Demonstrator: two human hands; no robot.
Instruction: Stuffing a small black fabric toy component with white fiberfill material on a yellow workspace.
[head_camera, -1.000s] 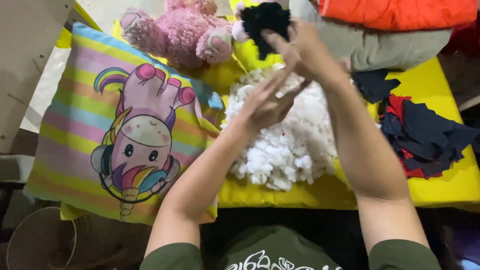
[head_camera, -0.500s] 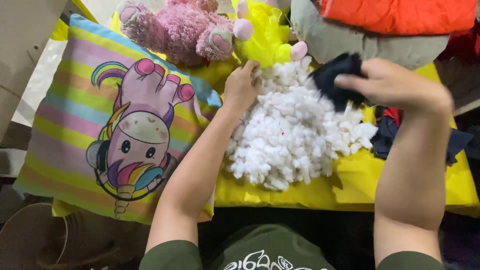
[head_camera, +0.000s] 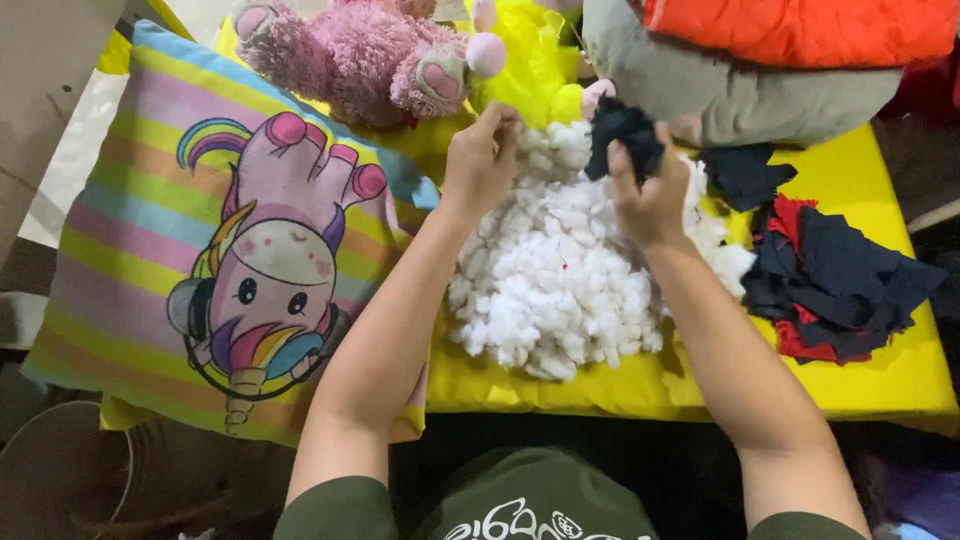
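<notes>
On the yellow table (head_camera: 880, 390), in the head view, a heap of white stuffing (head_camera: 560, 290) lies at centre, with both bare hands raised over its far edge. Right hand (head_camera: 648, 195): fingers clenched around a wad of dark navy fabric (head_camera: 622, 135), held just above the stuffing, near a grey cushion (head_camera: 740, 95). Left hand (head_camera: 482, 160): fingers curled and pinched together at the upper left edge of the stuffing; whether a tuft is actually gripped cannot be told. Just beyond the left hand sits a yellow fluffy toy (head_camera: 530, 70), touching a pink plush toy (head_camera: 360, 55). Left of the left forearm lies a striped pillow (head_camera: 130, 220) printed with a cartoon unicorn, overlapping the table's left edge. Right of the stuffing: a pile of navy and red fabric scraps (head_camera: 830, 285), apart from the heap. An orange cushion (head_camera: 800, 30) rests on top of the grey cushion.
</notes>
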